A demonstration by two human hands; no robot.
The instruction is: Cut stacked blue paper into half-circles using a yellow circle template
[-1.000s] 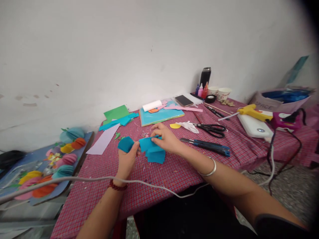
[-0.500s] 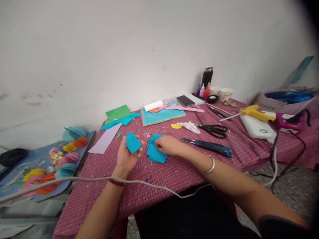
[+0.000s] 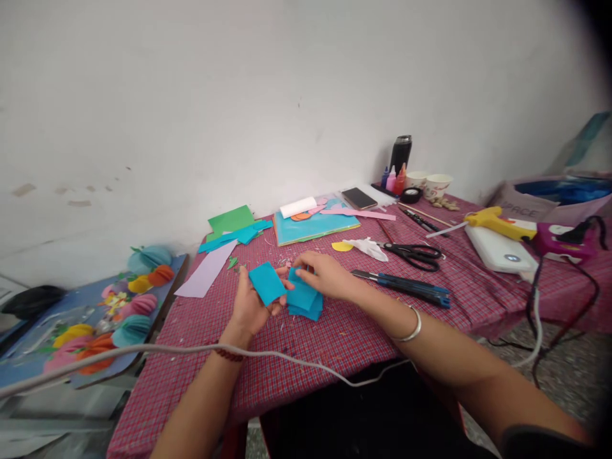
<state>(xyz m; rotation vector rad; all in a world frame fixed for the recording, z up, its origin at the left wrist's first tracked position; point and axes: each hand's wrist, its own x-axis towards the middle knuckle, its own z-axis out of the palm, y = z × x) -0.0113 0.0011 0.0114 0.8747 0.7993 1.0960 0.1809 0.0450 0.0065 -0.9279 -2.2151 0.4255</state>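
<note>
A white cable [image 3: 306, 363] hangs across the near side, passing in front of the left wrist. Behind the hands lie a green sheet [image 3: 233, 218], a lilac sheet [image 3: 205, 275] and a blue folder [image 3: 329, 229] with paper scraps on it. To the right are a yellow paper piece [image 3: 341, 247], black scissors [image 3: 415, 255] and a cutter knife [image 3: 406, 287]; farther over, a yellow glue gun [image 3: 500, 223] lies on a white box [image 3: 502, 252]. A phone [image 3: 359, 199] and a dark bottle [image 3: 400, 155] are near the wall.

The left hand [image 3: 252, 309] is turned palm up with half-curled fingers, and a blue square [image 3: 266, 284] lies across it, between the thumb and the fingertips. Just beside it, on the checked tablecloth [image 3: 172, 395], sits a loose pile of blue pieces [image 3: 306, 312]. The right hand [image 3: 325, 274] is over this pile, fingers bent and slightly apart, touching the top piece; whether it is pinched I cannot tell
</note>
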